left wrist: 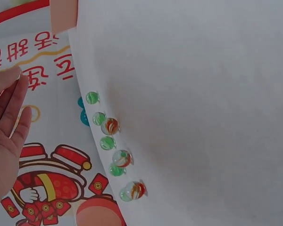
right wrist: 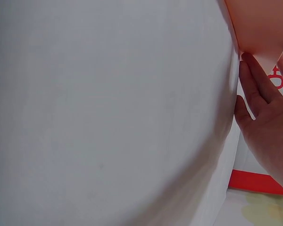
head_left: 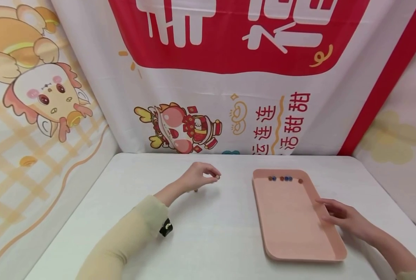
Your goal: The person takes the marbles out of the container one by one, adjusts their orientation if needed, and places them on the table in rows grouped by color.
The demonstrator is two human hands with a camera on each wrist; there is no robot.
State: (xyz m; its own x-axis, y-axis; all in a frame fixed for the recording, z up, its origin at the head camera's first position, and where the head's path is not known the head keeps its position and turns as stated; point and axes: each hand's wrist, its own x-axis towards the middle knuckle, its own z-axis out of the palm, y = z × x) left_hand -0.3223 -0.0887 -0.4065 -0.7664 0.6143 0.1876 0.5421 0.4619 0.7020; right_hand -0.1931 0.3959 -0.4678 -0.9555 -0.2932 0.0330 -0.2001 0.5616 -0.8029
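Observation:
My left hand (head_left: 198, 177) is held over the white table, left of the tray. Its thumb and fingertips pinch together at a tiny glassy glint, a marble mostly hidden by the fingers. Close by the left hand, several green marbles (left wrist: 108, 143) and larger clear ones with red-orange swirls (left wrist: 122, 158) lie in a row; the hand and forearm mostly hide them in the head view. My right hand (head_left: 348, 218) grips the right wall of a pink tray (head_left: 295, 221), thumb and fingers on either side. Several blue marbles (head_left: 287, 179) and brown marbles (head_left: 300, 181) lie along the tray's far end.
The white table (head_left: 208, 241) ends at a printed cloth backdrop (head_left: 208, 89), with patterned cloth walls on the left and right. A small black device (head_left: 166, 227) is at the left sleeve's cuff.

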